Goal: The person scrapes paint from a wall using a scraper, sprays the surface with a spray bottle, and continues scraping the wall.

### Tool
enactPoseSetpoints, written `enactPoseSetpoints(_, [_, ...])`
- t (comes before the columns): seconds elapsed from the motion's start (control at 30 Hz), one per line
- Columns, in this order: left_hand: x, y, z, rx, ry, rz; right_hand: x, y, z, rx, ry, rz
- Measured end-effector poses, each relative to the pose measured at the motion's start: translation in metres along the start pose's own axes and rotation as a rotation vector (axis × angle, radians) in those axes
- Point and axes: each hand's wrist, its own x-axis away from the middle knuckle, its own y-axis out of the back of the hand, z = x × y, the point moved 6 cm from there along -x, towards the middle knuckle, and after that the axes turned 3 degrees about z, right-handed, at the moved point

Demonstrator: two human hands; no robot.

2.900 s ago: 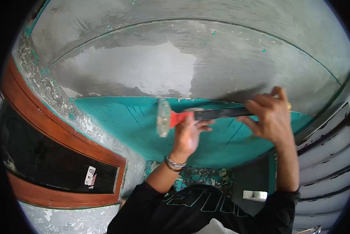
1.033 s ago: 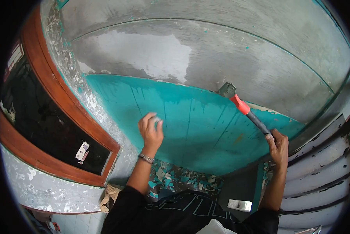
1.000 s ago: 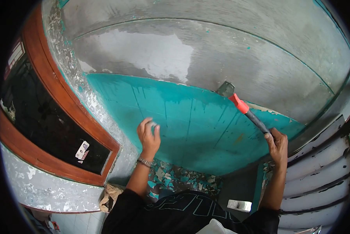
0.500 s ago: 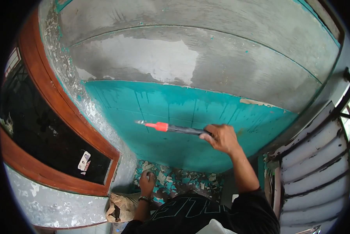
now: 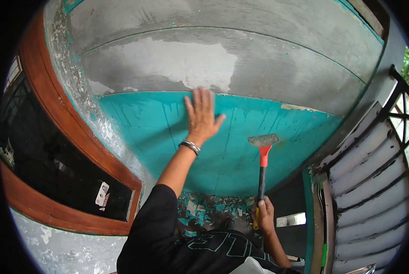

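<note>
My left hand (image 5: pixel 200 114) lies flat, fingers spread, on the teal-painted wall (image 5: pixel 149 123) just below where the paint ends and bare grey plaster (image 5: pixel 177 64) begins. A metal bracelet circles that wrist. My right hand (image 5: pixel 265 214) is low, near my chest, closed round the dark handle end of a scraper (image 5: pixel 262 160). The scraper has a red neck and a wide metal blade, and it points straight up with the blade against the teal paint, right of my left hand.
A brown wooden window frame (image 5: pixel 72 123) with dark glass runs along the left. Teal paint flakes (image 5: pixel 204 212) litter the floor below. White louvred slats (image 5: pixel 373 173) and a dark railing stand at the right. A patch of peeled paint (image 5: pixel 295 108) shows near the paint edge.
My left hand rose from the floor to press flat on the wall. My right hand dropped and turned the scraper from pointing left to pointing up.
</note>
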Motion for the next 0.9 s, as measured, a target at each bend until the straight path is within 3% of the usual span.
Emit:
enactPoseSetpoints(0.07, [0.023, -0.012, -0.048, 0.115, -0.418, 0.236, 0.015, 0.003, -0.003, 0.063, -0.006, -0.012])
enactPoseSetpoints(0.1, [0.035, -0.014, -0.053, 0.117, -0.419, 0.230, 0.020, 0.005, -0.003, 0.063, 0.014, -0.017])
enactPoseSetpoints(0.17, [0.069, -0.030, -0.077, 0.391, -0.738, 0.545, 0.024, 0.006, -0.004, 0.032, 0.027, -0.027])
enactPoseSetpoints(0.2, [0.071, -0.022, -0.076, 0.388, -0.736, 0.548, 0.026, 0.005, -0.006, -0.007, 0.035, -0.038])
enactPoseSetpoints(0.27, [0.054, 0.007, -0.041, 0.936, -0.084, 0.287, 0.015, -0.009, 0.000, -0.020, 0.020, -0.012])
enactPoseSetpoints(0.3, [0.059, 0.009, -0.033, 0.917, 0.031, 0.163, 0.005, -0.017, 0.005, -0.022, 0.008, 0.017])
enactPoseSetpoints(0.33, [0.067, 0.010, -0.032, 0.911, 0.033, 0.166, -0.006, -0.028, 0.011, -0.033, 0.028, 0.061])
enactPoseSetpoints(0.4, [0.080, 0.009, -0.029, 1.260, 0.322, 0.402, -0.035, -0.050, 0.016, -0.077, 0.059, 0.149])
enactPoseSetpoints(0.47, [0.088, 0.020, -0.035, 1.374, 0.364, 0.386, -0.063, -0.083, 0.018, -0.178, 0.093, 0.241])
enactPoseSetpoints(0.6, [0.079, 0.043, -0.056, 1.190, 0.277, 0.555, -0.101, -0.151, 0.015, -0.370, 0.078, 0.255])
enactPoseSetpoints(0.67, [0.078, 0.040, -0.035, 0.867, 0.426, 0.566, -0.118, -0.164, -0.005, -0.308, 0.036, 0.340])
enactPoseSetpoints(0.7, [0.071, 0.048, -0.026, 0.741, 0.375, 0.553, -0.117, -0.162, 0.003, -0.317, 0.044, 0.333])
enactPoseSetpoints(0.77, [0.064, 0.063, -0.006, 0.545, 0.256, 0.475, -0.103, -0.158, 0.037, 0.148, 0.243, 0.354])
enactPoseSetpoints(0.8, [0.059, 0.069, 0.000, 0.527, 0.231, 0.491, -0.103, -0.153, 0.049, 0.142, 0.249, 0.352])
enactPoseSetpoints(0.87, [0.054, 0.079, 0.006, 0.495, 0.195, 0.511, -0.098, -0.141, 0.090, 0.650, 0.666, 0.175])
enactPoseSetpoints(0.9, [0.053, 0.083, 0.003, 0.494, 0.196, 0.521, -0.100, -0.140, 0.110, 0.719, 0.824, 0.094])
